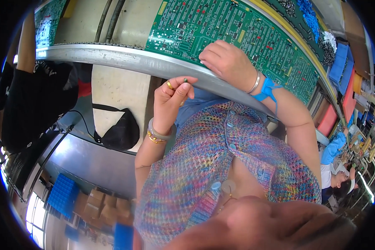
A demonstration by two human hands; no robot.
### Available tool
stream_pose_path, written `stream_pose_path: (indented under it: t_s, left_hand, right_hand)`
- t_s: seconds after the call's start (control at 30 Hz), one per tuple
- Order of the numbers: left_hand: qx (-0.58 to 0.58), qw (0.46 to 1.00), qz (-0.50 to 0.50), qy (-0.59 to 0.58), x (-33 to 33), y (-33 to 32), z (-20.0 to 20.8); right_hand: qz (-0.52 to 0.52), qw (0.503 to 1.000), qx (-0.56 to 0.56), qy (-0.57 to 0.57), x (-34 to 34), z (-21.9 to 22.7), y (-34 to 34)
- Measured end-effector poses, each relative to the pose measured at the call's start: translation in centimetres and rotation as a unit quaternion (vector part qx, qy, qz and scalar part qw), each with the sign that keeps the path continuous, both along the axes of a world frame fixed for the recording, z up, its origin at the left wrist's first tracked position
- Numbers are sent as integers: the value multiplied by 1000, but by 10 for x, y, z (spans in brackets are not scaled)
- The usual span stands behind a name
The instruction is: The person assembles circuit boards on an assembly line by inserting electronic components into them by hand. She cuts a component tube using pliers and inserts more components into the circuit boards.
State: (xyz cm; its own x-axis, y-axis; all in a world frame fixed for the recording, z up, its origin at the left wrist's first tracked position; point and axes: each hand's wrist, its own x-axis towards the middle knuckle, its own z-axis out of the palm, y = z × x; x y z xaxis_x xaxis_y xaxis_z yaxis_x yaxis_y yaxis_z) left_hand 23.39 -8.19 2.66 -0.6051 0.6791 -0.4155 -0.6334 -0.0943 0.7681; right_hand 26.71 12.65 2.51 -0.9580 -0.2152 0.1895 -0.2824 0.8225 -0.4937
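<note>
A large green circuit board [183, 35] lies on the conveyor line across the top, dotted with small chips and red parts. My right hand [227, 62] rests over its near edge, fingers curled down and closed; whatever they hold is hidden beneath them. A blue wrist strap [267, 90] is tied round that forearm. Just this side of the metal rail, my left hand [169, 98] pinches a tiny dark green electronic component [186, 80] between thumb and forefinger. That component is clear of the board.
A silver metal rail [112, 54] runs along the conveyor's near side. Beyond the board, blue bins [341, 62] and loose component piles [308, 18] stand at the right. Another board [48, 25] and a co-worker's arm [27, 46] are at the far left. A black bag [120, 129] hangs nearby.
</note>
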Motion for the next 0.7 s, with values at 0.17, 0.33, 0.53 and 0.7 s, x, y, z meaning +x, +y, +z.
stream_pose_path:
  t_s: [0.17, 0.33, 0.53, 0.7]
  left_hand:
    - [-127, 970, -15, 209, 6, 7, 3]
    - [-182, 859, -43, 477, 2, 23, 8]
    - [-136, 859, -49, 491, -9, 43, 20]
    - [142, 956, 128, -224, -50, 54, 20]
  right_hand:
    - [-5, 992, -125, 9, 3, 19, -1]
    - [-8, 974, -215, -77, 20, 40, -4]
    - [-78, 971, -193, -118, 30, 50, 22]
    - [-159, 985, -64, -7, 17, 27, 60]
